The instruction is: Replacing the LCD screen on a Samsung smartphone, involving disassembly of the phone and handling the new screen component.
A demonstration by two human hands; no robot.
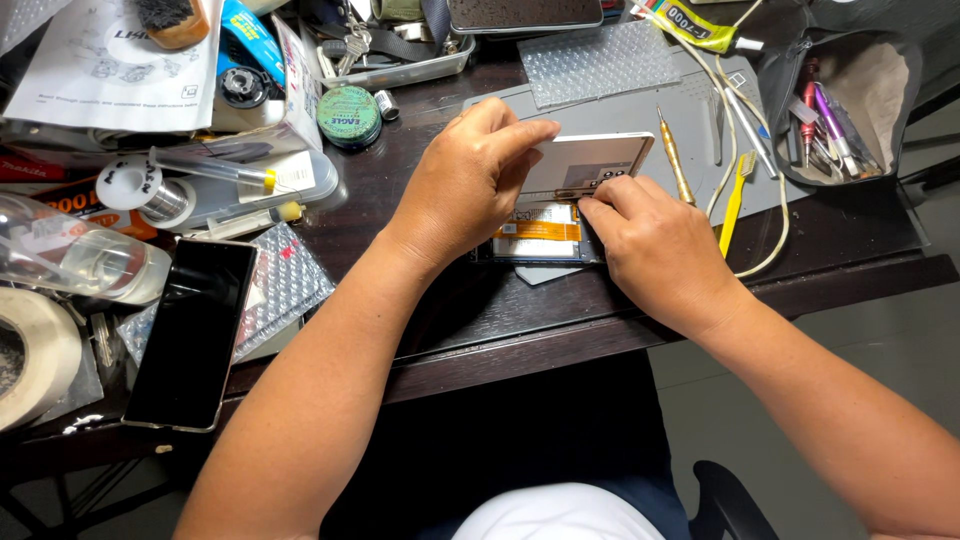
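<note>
An opened smartphone [545, 235] lies on a grey work mat [690, 125], its insides showing an orange flex strip. Its white back cover [590, 160] is tilted up from the body. My left hand [470, 180] grips the cover's left edge with the fingers curled over it. My right hand [660, 250] rests at the phone's right side, fingertips pinching at the seam between cover and body.
A black phone [190, 335] lies face up at the left on bubble wrap. A yellow-handled tool [675, 160], a yellow pry tool [735, 200], a white cable [775, 235], a tool pouch [835, 105], a green tin [348, 115] and clutter surround the mat.
</note>
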